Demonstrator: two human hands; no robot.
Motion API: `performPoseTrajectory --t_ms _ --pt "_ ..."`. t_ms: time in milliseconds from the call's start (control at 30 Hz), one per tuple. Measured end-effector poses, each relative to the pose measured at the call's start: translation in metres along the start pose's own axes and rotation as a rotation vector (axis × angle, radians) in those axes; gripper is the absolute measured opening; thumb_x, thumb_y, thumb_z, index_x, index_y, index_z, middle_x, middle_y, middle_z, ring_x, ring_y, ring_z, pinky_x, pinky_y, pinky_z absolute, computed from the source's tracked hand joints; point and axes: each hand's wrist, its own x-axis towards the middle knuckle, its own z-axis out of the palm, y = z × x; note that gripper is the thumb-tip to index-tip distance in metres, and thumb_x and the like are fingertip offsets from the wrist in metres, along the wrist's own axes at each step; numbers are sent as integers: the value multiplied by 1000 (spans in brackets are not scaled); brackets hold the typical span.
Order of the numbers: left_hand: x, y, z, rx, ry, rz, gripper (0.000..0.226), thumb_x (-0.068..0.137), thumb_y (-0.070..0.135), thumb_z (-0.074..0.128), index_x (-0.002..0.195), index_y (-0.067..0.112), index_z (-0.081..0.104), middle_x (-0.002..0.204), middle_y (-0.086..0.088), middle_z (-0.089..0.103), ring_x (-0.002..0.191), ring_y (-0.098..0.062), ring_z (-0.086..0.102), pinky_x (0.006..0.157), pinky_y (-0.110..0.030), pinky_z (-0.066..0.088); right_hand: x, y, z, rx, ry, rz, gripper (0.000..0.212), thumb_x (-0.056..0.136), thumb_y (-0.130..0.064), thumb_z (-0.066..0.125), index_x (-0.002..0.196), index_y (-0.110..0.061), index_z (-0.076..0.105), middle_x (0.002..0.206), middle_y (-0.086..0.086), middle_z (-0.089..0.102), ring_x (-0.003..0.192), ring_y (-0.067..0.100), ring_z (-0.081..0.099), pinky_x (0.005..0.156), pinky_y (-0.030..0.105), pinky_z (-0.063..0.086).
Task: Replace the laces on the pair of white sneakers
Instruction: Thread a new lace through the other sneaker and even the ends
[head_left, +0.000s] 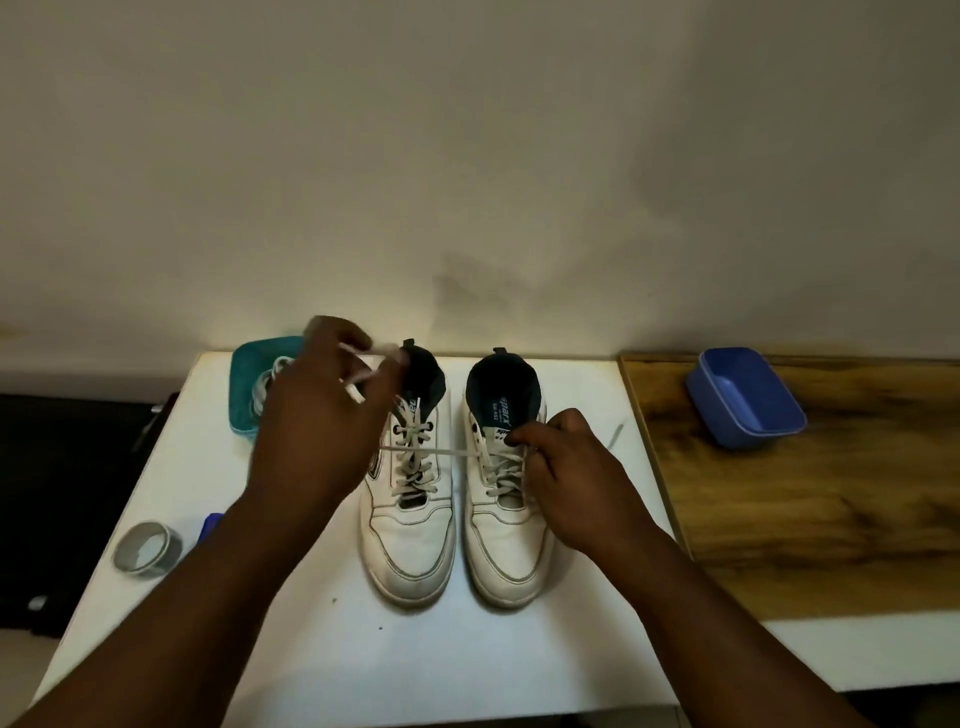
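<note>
Sneakers first, head view, the only view we have: the pair stands side by side on the white worktop (311, 649), toes toward us. Left sneaker (408, 499) and right sneaker (506, 499) both carry laces crossed through most of their eyelets, so neither is bare.

Left hand (322, 415) is raised over the collar of the left sneaker. Its grip is closed in a pinch on a white lace end (363, 374); the fingers are motion-blurred, so we cannot tell how the end is wound there. One lace strand (431, 451) runs taut and level from near the left hand across the left sneaker to the right one.

Right hand (566, 467) sits on the upper eyelets of the right sneaker, fingers curled, grip closed on the lacing just beside the tongue. A loose lace tip (615, 434) lies on the worktop past that hand.

We judge the task at an early-to-middle stage: a lace is being worked at the top eyelets, and we cannot say whether it is an old one coming out or a new one going in. A teal tub (254, 379) behind the left hand holds what looks like more lace. Nothing shows either sneaker finished and tied.

Elsewhere: a tape roll (148, 548) near the left edge, a blue tub (745, 397) well apart on the wooden board (831, 519).
</note>
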Motion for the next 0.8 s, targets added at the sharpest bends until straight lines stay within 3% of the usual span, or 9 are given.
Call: performPoseTrajectory --t_ms 67,133,167,333,433,567,667,733,800 --pt "-1 -12 -3 495 -384 107 32 86 64 68 103 38 64 77 17 63 74 -1 61 65 -25 48 1 1 0 -10 10 -4 31 105 -27 44 128 -35 64 113 -5 46 89 12 58 73 26 46" --pt "-10 -15 -4 705 -687 51 33 82 65 71 95 34 73 78 13 66 76 -5 63 72 -29 55 1 2 2 -16 9 -10 31 104 -25 47 127 -36 64 112 -6 45 88 11 56 70 24 42" --pt "-13 -14 -4 724 -719 43 29 86 61 70 89 32 73 78 10 66 75 -7 63 74 -31 56 1 2 2 -14 12 -13 31 103 -25 47 127 -37 64 111 -6 45 87 11 56 70 24 42" --pt "-3 -12 -16 726 -449 23 31 99 51 57 85 28 71 74 9 62 67 -8 55 58 -26 41 -1 4 2 16 -1 -13 34 100 -24 56 129 -41 60 114 -6 46 87 10 58 70 23 47" --pt "-13 -18 -5 722 -518 13 29 98 49 59 79 29 67 75 8 63 72 -13 61 64 -28 49 -4 5 -1 -26 -41 4 62 94 -23 64 147 -42 36 125 -4 47 94 17 61 76 29 52" --pt "-25 -16 8 646 -599 -5 20 94 50 63 100 34 73 94 9 70 88 -12 65 78 -31 55 -1 16 1 31 12 157 90 89 -18 69 155 -36 10 134 -1 56 104 22 65 84 38 56" --pt "-29 -8 12 643 -560 34 25 94 52 60 105 33 72 105 8 71 96 -14 65 80 -31 54 0 25 11 -37 7 187 73 93 -22 65 153 -33 24 136 3 57 111 25 64 88 39 55" --pt "-35 -2 14 689 -514 58 30 95 57 56 105 33 73 106 7 68 100 -17 63 81 -33 52 1 31 16 -75 39 203 51 96 -26 62 143 -33 42 131 2 56 106 23 64 81 33 52" --pt "-41 2 18 788 -371 146 32 91 61 59 99 35 74 105 4 64 103 -24 57 82 -39 46 2 36 19 -131 58 219 30 99 -30 59 129 -34 57 125 1 55 95 22 65 73 28 45"
